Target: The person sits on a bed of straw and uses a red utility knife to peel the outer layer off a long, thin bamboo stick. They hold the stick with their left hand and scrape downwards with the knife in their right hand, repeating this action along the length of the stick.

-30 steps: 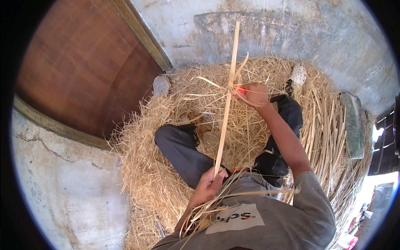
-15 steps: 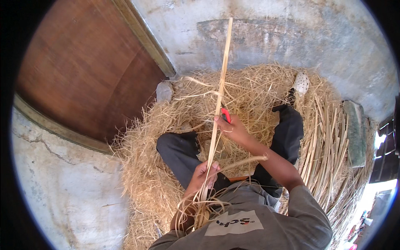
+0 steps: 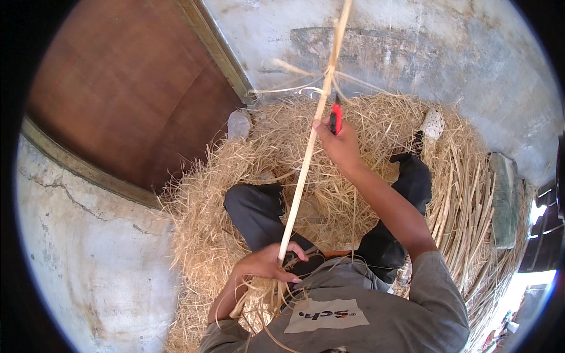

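Note:
A long pale split cane (image 3: 307, 159) slants up from my lap past the top edge, with thin slivers splaying off its upper part. My right hand (image 3: 341, 144) is closed round a knife (image 3: 336, 116) with a red and black handle, its dark tip pointing up beside the cane. The right thumb presses on the cane. At the cane's lower end, my left hand (image 3: 268, 263) holds it loosely between thumb and fingers. Thin curled strips (image 3: 259, 294) hang beneath that hand, over my forearm and shirt.
Straw-like shavings (image 3: 200, 253) cover the floor around my bent legs. A bundle of long stalks (image 3: 459, 200) lies at the right, beside a greenish block (image 3: 503, 200). A stone (image 3: 239, 125) sits by the brown door (image 3: 129, 94). A stained wall (image 3: 412, 53) rises ahead.
My right hand has moved up along the cane with the knife. The cane has shifted upward, beyond the frame. My left hand has gone slightly down and left, its fingers looser.

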Available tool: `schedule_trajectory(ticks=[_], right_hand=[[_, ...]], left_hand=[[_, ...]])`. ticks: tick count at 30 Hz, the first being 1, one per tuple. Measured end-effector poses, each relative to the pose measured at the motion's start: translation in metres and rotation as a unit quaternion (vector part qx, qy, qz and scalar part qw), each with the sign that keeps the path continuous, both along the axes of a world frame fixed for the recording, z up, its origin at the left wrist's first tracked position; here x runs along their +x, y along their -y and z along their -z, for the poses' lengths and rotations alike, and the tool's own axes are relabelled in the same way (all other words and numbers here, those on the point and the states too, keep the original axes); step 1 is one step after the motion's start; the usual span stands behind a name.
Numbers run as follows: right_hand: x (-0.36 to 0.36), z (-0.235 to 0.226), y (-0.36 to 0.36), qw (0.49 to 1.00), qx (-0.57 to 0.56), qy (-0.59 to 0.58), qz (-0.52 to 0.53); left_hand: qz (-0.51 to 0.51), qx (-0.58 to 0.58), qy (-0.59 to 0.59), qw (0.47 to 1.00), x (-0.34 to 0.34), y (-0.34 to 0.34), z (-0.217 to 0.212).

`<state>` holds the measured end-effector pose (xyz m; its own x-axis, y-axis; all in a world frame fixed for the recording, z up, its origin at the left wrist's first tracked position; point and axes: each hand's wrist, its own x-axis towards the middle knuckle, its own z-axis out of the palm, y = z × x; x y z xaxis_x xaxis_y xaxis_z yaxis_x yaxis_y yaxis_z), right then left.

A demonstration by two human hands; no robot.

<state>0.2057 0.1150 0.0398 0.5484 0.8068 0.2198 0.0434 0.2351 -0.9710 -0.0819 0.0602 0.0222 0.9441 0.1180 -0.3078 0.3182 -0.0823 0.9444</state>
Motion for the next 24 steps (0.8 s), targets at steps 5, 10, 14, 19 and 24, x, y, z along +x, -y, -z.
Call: schedule_trajectory(ticks=[5,10,14,19,24], right_hand=[[0.009,-0.037,0.004,0.996,0.075,-0.051,-0.006],[0.015,-0.065,0.016,0.988,0.122,-0.091,0.015],[0.016,-0.09,0.027,0.979,0.165,-0.122,0.018],[0.022,-0.108,0.037,0.958,0.199,-0.205,-0.014],[0.015,-0.1,0.044,0.956,0.191,-0.22,-0.029]], left_hand=[[-0.004,0.268,-0.06,0.962,-0.012,-0.025,-0.03],[-0.066,0.369,-0.169,0.912,-0.019,-0.036,-0.065],[-0.144,0.496,-0.158,0.841,-0.031,-0.035,-0.083],[-0.263,0.616,-0.12,0.733,-0.044,-0.023,-0.12],[-0.273,0.654,-0.127,0.694,-0.054,-0.014,-0.134]])
